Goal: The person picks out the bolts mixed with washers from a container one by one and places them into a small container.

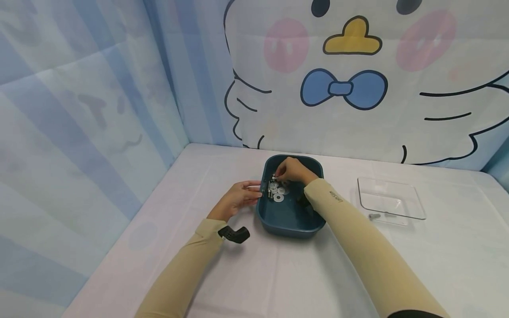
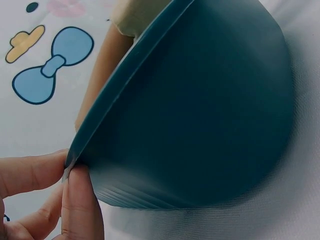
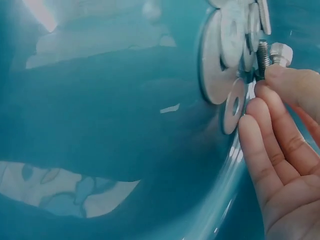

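A dark teal plastic basin (image 1: 292, 221) stands on the table, holding several flat metal washers (image 1: 279, 198) and bolts at its left side. My left hand (image 1: 237, 198) is at the basin's left edge; in the left wrist view its thumb and a finger (image 2: 35, 172) pinch the rim. Inside the basin, my right hand (image 1: 292, 170) is at the pile of hardware. Up close in the right wrist view, its thumb and forefinger pinch a silver bolt (image 3: 281, 53) by the head. A threaded screw (image 3: 263, 54) is just beside it, and washers (image 3: 233, 105) lie next to the fingertips.
Right of the basin sits a clear plastic tray (image 1: 417, 198), with a small bolt (image 1: 374, 216) near its front edge. A white cloth covers the table (image 1: 254, 274). Printed curtains (image 1: 342, 128) hang behind and to the left.
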`<state>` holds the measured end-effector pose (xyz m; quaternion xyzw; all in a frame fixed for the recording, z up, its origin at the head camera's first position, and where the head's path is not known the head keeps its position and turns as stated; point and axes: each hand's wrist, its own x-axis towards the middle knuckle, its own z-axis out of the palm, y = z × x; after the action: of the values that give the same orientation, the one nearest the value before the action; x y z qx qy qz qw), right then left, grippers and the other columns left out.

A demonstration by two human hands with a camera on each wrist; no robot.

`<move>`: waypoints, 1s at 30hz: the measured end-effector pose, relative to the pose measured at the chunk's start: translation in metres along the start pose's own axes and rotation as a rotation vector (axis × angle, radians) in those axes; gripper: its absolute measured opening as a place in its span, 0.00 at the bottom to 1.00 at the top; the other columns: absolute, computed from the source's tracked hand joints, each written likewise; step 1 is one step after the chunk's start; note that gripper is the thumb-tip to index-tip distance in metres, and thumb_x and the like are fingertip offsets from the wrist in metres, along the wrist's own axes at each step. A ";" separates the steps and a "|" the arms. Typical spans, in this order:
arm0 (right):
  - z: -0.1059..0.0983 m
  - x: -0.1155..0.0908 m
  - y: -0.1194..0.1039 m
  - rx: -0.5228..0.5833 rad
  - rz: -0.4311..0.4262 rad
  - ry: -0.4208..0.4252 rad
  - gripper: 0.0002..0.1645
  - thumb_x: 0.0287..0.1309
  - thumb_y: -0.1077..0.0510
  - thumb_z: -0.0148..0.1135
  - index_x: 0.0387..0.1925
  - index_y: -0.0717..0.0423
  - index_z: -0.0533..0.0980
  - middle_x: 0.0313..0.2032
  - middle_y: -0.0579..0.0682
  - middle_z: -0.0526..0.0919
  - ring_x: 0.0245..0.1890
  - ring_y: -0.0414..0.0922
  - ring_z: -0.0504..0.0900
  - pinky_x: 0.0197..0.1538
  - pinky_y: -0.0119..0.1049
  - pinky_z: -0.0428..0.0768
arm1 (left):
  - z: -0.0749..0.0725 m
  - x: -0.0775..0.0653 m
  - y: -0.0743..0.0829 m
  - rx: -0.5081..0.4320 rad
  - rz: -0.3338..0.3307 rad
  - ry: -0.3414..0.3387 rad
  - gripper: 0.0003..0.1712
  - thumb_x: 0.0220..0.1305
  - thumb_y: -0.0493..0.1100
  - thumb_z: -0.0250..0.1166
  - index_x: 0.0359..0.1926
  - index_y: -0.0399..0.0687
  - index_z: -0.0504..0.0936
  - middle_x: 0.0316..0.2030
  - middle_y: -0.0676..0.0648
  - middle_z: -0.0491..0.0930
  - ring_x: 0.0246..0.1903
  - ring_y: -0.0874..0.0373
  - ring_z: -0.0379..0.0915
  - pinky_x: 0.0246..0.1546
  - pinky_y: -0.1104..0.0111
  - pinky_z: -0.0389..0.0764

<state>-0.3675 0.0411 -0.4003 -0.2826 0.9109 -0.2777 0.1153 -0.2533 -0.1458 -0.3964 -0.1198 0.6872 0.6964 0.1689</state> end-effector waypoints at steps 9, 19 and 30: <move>-0.006 -0.001 -0.001 0.102 -0.044 0.015 0.08 0.57 0.64 0.61 0.36 0.64 0.83 0.35 0.58 0.86 0.34 0.46 0.82 0.45 0.39 0.81 | 0.000 0.001 -0.001 0.011 -0.010 0.012 0.26 0.61 0.30 0.60 0.61 0.45 0.72 0.55 0.40 0.76 0.32 0.65 0.77 0.39 0.72 0.79; -0.011 0.000 -0.001 0.231 -0.011 0.035 0.11 0.58 0.61 0.62 0.40 0.63 0.82 0.38 0.59 0.85 0.38 0.49 0.82 0.51 0.45 0.80 | 0.000 0.001 -0.001 0.011 0.001 -0.002 0.26 0.60 0.30 0.60 0.61 0.45 0.72 0.57 0.39 0.75 0.33 0.65 0.77 0.37 0.73 0.78; -0.013 -0.001 -0.004 0.338 -0.013 0.051 0.12 0.57 0.60 0.63 0.40 0.64 0.82 0.40 0.61 0.85 0.41 0.54 0.83 0.48 0.44 0.81 | 0.000 0.001 -0.001 0.016 -0.010 0.011 0.26 0.60 0.30 0.61 0.61 0.46 0.73 0.56 0.40 0.76 0.33 0.64 0.77 0.38 0.72 0.79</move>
<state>-0.3694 0.0447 -0.3867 -0.2577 0.8521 -0.4347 0.1362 -0.2538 -0.1454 -0.3977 -0.1256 0.6930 0.6894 0.1696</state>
